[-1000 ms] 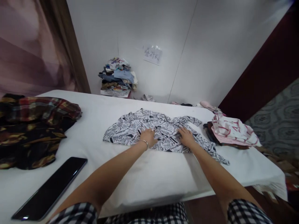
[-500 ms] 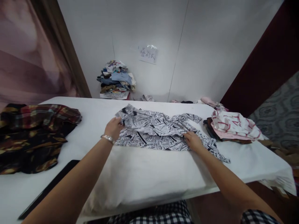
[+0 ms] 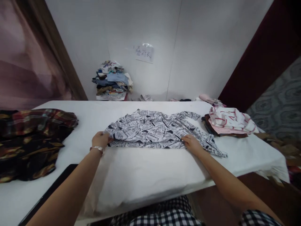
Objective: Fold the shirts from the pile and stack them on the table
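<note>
A white shirt with black newspaper print (image 3: pixel 150 128) lies spread sideways on the white-covered table (image 3: pixel 145 175), its near part folded over in a long strip. My left hand (image 3: pixel 101 140), with a silver bracelet at the wrist, pinches the shirt's left end; its fingertips are partly hidden by the cloth. Farther right, my right hand (image 3: pixel 191 142) is closed on the near edge of the top layer. Beyond it, sleeve-like parts of the shirt reach toward the right and the far right.
Dark plaid and patterned clothes (image 3: pixel 35 141) lie at the left, near a flat black object (image 3: pixel 56 188). A stack of folded clothes (image 3: pixel 113 81) stands at the back. A white-and-red garment (image 3: pixel 231 121) tops a pile at the right. A handwritten sign (image 3: pixel 144 53) hangs on the wall.
My left hand has moved left and toward me, bringing the lifted layer of the shirt down nearly over the lower one. My right hand keeps its hold. The view has shifted slightly.
</note>
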A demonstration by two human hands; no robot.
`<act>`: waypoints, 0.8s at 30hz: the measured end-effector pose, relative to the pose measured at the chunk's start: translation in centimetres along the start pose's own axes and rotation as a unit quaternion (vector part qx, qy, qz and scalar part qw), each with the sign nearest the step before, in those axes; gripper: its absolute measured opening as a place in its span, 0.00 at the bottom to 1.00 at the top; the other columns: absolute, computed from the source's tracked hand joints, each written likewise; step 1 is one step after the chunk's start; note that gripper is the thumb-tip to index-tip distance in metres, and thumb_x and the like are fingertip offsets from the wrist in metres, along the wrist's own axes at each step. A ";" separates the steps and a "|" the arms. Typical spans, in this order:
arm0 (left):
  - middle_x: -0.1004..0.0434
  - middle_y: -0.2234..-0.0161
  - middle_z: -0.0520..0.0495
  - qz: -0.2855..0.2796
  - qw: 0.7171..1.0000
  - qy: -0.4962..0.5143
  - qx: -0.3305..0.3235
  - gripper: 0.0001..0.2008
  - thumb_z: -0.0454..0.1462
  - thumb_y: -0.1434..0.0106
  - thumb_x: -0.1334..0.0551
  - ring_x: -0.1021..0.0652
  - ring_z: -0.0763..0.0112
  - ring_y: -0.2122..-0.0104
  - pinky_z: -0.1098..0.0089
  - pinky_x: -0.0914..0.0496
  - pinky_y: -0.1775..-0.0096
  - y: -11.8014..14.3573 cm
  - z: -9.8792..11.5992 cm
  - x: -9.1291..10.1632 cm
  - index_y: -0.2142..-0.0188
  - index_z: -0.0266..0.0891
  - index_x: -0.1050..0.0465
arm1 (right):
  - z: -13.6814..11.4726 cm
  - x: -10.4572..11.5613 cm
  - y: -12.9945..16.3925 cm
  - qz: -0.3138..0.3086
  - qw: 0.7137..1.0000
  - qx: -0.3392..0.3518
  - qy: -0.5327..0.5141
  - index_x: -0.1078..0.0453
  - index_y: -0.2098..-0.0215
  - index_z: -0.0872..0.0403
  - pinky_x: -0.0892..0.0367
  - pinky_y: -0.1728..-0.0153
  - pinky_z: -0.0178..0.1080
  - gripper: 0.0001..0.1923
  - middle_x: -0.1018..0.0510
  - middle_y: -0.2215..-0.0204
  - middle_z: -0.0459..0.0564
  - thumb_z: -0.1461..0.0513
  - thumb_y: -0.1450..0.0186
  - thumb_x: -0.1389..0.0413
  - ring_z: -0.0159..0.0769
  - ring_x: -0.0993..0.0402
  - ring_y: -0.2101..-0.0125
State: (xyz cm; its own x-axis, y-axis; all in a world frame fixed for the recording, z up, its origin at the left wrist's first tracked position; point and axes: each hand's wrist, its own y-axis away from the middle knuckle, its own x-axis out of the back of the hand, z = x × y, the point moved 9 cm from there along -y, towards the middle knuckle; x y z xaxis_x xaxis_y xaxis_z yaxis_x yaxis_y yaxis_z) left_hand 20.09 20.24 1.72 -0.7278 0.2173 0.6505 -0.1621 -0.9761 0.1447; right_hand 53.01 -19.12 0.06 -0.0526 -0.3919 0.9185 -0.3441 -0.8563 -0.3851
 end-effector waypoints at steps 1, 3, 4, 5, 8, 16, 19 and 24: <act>0.27 0.78 0.49 0.006 1.000 -0.018 -0.013 0.05 0.35 0.46 0.45 0.23 0.62 0.66 0.67 0.27 0.62 0.1 -0.2 0.4 0.77 0.40 0.34 | -0.2 0.1 0.3 0.001 1.000 -0.002 -0.006 0.25 0.57 0.54 0.34 0.58 0.42 0.19 0.23 0.63 0.54 0.71 0.39 0.53 0.40 0.29 0.61; 0.22 0.69 0.43 0.017 0.995 -0.083 -0.049 0.05 0.35 0.48 0.42 0.24 0.53 0.58 0.59 0.29 0.58 0.0 -0.3 0.9 0.70 0.38 0.31 | -0.6 0.5 1.1 0.008 1.000 -0.011 -0.015 0.25 0.55 0.53 0.35 0.55 0.45 0.17 0.23 0.59 0.55 0.69 0.38 0.52 0.41 0.29 0.58; 0.22 0.63 0.41 0.020 0.990 -0.124 -0.069 0.10 0.37 0.48 0.41 0.24 0.50 0.55 0.55 0.29 0.56 -0.1 -0.2 0.9 0.65 0.39 0.30 | -0.9 0.6 1.6 0.011 1.000 -0.018 -0.019 0.26 0.54 0.53 0.36 0.54 0.46 0.17 0.23 0.57 0.55 0.68 0.37 0.51 0.42 0.29 0.56; 0.23 0.57 0.41 0.028 0.981 -0.165 -0.096 0.15 0.39 0.47 0.42 0.25 0.49 0.53 0.54 0.30 0.56 -0.2 0.1 0.9 0.60 0.40 0.30 | -1.0 0.8 2.0 0.015 0.999 -0.026 -0.023 0.26 0.53 0.52 0.37 0.52 0.48 0.16 0.24 0.54 0.56 0.67 0.36 0.50 0.43 0.30 0.54; 0.28 0.47 0.44 0.057 0.943 -0.226 -0.236 0.20 0.45 0.44 0.47 0.29 0.48 0.48 0.50 0.32 0.52 0.7 3.1 -0.4 0.53 0.45 0.33 | -1.6 1.0 3.4 0.010 0.998 -0.051 -0.034 0.28 0.51 0.51 0.40 0.48 0.51 0.17 0.27 0.48 0.56 0.64 0.34 0.51 0.44 0.32 0.49; 0.23 0.55 0.42 -0.017 0.774 -0.126 -0.620 0.14 0.44 0.40 0.49 0.26 0.53 0.52 0.52 0.31 0.50 12.7 13.8 -10.2 0.63 0.43 0.28 | 0.6 4.9 7.7 0.109 0.985 -0.104 -0.086 0.27 0.52 0.50 0.44 0.44 0.54 0.16 0.26 0.48 0.54 0.64 0.35 0.50 0.44 0.36 0.44; 0.23 0.55 0.41 -0.102 0.726 -0.107 -0.672 0.14 0.42 0.37 0.49 0.24 0.57 0.54 0.56 0.31 0.50 17.7 16.0 -15.1 0.62 0.41 0.26 | 6.0 7.8 11.6 0.195 0.949 -0.227 -0.100 0.25 0.56 0.50 0.39 0.47 0.50 0.14 0.24 0.51 0.54 0.61 0.36 0.50 0.44 0.32 0.48; 0.22 0.57 0.43 -0.251 0.662 -0.096 -0.699 0.13 0.36 0.36 0.49 0.24 0.62 0.57 0.61 0.30 0.53 26.3 19.1 -23.6 0.61 0.40 0.26 | 14.9 8.1 17.4 0.116 0.839 -0.513 -0.141 0.30 0.48 0.58 0.33 0.58 0.43 0.22 0.21 0.59 0.57 0.57 0.38 0.48 0.42 0.25 0.61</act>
State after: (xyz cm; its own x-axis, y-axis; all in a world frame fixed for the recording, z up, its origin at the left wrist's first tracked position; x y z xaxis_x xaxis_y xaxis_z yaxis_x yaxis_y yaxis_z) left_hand 45.76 -10.59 4.41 -0.2709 0.3791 0.8848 -0.9085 0.2031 -0.3652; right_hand 60.60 -42.20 -0.55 -0.0569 -0.6955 0.7162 -0.9885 -0.0612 -0.1380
